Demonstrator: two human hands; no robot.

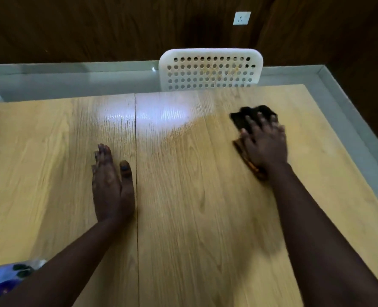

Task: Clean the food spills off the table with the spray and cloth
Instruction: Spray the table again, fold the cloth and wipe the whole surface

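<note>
A light wooden table [194,196] fills the view, with a seam running down its middle. My right hand [264,145] presses flat on a dark cloth with an orange edge [247,116] at the far right of the table, fingers spread over it. My left hand [111,185] lies palm down on the wood just left of the seam, fingers together, holding nothing. No spray bottle is in sight. I cannot make out any spills on the wood; a bright light patch glares near the far middle.
A white perforated chair back [210,69] stands behind the table's far edge. A grey ledge [349,120] borders the table at the back and right. Blue patterned fabric [4,282] shows at the lower left. A white wall socket [241,18] sits on the dark wooden wall.
</note>
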